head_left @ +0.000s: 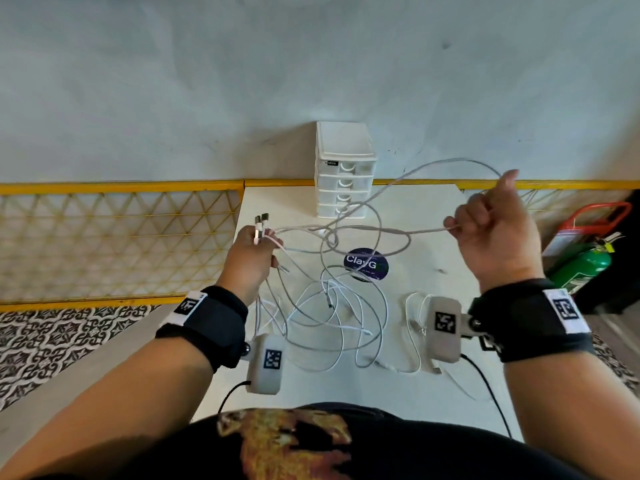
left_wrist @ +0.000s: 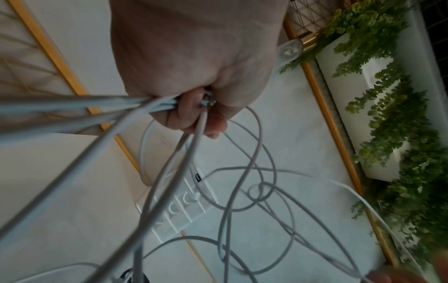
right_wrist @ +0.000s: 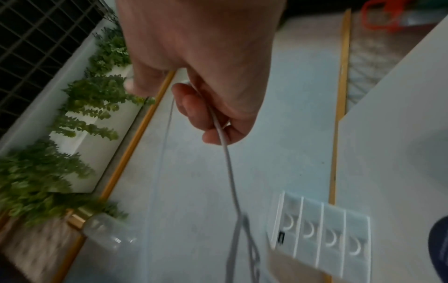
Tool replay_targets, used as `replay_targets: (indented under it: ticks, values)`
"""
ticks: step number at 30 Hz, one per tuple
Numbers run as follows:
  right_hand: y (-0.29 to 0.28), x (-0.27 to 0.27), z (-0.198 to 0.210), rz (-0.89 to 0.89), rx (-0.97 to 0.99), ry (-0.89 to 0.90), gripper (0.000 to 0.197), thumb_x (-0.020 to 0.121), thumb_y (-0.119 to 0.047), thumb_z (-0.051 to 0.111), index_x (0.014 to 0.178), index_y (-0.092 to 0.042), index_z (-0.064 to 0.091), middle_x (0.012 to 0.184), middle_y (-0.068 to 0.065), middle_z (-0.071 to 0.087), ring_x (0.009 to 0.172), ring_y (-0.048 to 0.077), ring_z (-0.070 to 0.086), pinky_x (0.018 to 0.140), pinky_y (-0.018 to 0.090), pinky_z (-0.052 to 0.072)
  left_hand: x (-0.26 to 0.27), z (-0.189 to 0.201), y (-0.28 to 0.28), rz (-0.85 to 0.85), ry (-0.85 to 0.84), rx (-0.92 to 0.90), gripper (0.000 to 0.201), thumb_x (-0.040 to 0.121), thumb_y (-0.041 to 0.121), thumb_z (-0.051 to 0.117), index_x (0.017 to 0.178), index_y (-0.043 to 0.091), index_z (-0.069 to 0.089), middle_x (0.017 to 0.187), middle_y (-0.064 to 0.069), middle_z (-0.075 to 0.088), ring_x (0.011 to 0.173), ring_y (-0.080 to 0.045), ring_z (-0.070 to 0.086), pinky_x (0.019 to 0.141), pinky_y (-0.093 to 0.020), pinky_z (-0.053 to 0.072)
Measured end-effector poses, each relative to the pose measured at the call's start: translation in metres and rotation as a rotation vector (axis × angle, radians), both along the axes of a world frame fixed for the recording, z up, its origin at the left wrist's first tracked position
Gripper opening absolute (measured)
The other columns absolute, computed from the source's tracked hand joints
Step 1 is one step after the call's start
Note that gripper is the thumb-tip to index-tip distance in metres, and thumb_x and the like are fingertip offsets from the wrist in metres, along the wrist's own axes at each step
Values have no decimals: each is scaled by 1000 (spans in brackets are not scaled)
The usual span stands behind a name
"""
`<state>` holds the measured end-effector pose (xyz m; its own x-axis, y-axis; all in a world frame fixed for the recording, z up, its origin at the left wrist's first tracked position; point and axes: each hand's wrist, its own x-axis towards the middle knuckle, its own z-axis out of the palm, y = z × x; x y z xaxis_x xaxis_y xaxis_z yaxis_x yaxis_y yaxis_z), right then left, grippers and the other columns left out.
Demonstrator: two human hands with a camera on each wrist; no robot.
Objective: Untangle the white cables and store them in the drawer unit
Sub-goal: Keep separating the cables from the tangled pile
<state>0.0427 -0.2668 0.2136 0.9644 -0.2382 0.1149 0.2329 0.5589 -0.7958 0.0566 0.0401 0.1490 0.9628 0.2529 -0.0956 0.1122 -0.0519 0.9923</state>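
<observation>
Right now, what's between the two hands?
In the head view, a white cable stretches from the left hand to the right hand, crossing tangled loops above a round dark sticker on the table.

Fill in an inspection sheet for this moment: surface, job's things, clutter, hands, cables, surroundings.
Surface: white rectangular tabletop.
Job's things: tangled white cables, partly lifted; white plastic four-drawer unit at the table's far edge, all drawers closed.
Clutter: round dark-blue sticker under the cables.
Hands: left hand grips several plug ends; right hand pinches one strand.
Cables: black wrist-camera leads.
Surroundings: yellow-framed lattice fence, green fire extinguisher, patterned floor tiles.
</observation>
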Motion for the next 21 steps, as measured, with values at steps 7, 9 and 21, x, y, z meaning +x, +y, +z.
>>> replay_targets:
  ticks: [7, 9, 21]
  values:
    - [-41, 2, -19, -158, 120, 81, 17, 95, -23, 44, 81, -23, 54, 94, -2, 72, 82, 15, 68, 77, 29, 44, 7, 1, 14, 63, -2, -23, 9, 95, 19, 50, 88, 20, 55, 84, -6, 59, 54, -14, 37, 48, -25, 27]
    - [-43, 0, -25, -170, 87, 87, 17, 95, -22, 43, 85, -25, 56, 114, -6, 67, 110, 12, 64, 89, 30, 40, 9, 2, 16, 83, -5, -17, 8, 95, 18, 50, 88, 19, 56, 81, -6, 58, 53, -14, 37, 48, -26, 27]
    - [-54, -5, -60, 89, 73, 51, 21, 78, -20, 51, 72, -17, 70, 114, 0, 69, 112, 20, 64, 97, 35, 47, 5, 11, 17, 53, -33, -147, 16, 96, 8, 47, 86, 19, 52, 79, 0, 59, 40, -4, 35, 41, -19, 23]
